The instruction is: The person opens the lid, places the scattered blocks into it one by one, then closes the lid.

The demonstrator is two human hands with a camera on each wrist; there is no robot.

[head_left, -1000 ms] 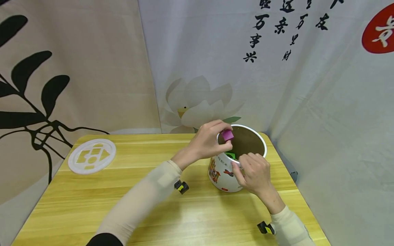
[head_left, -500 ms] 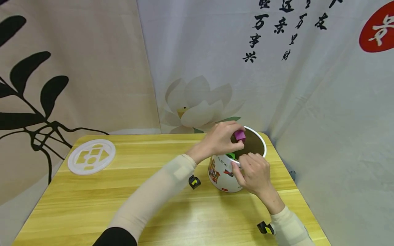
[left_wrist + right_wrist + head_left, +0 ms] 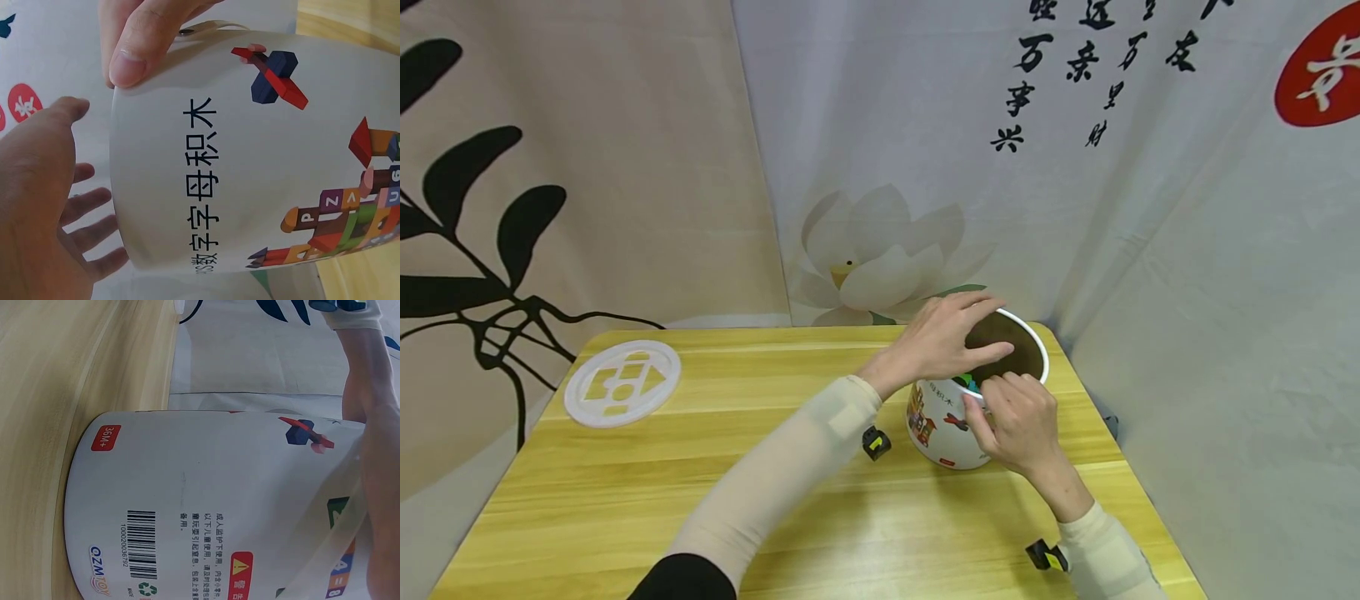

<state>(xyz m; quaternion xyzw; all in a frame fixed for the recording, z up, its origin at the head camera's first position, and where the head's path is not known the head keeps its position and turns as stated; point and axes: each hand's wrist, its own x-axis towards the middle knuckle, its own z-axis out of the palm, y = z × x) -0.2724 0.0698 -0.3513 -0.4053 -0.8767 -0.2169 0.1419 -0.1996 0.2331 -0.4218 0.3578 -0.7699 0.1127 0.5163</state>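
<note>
A white cylindrical tub (image 3: 942, 435) with printed toy-block pictures stands near the table's back right. Over its mouth is my left hand (image 3: 953, 340), thumb and fingers spread and nothing between them. The left wrist view also has this left hand (image 3: 37, 181) beside the rim, fingers extended. My right hand (image 3: 1021, 417) grips the tub's near rim, its thumb outside and its other fingers curled over the edge. Green and blue pieces (image 3: 968, 383) show inside the tub; the rest of the contents is hidden. In the right wrist view, the tub's side (image 3: 181, 481) carries a barcode.
A white round plate with shaped cutouts (image 3: 622, 383) lies at the table's left. The wooden table (image 3: 790, 433) has a printed curtain (image 3: 880, 167) hanging behind it. Small black devices (image 3: 876, 443) are strapped at both wrists.
My left hand has moved right over the tub and let go of the purple block, which is out of sight now. The right hand has stayed on the rim.
</note>
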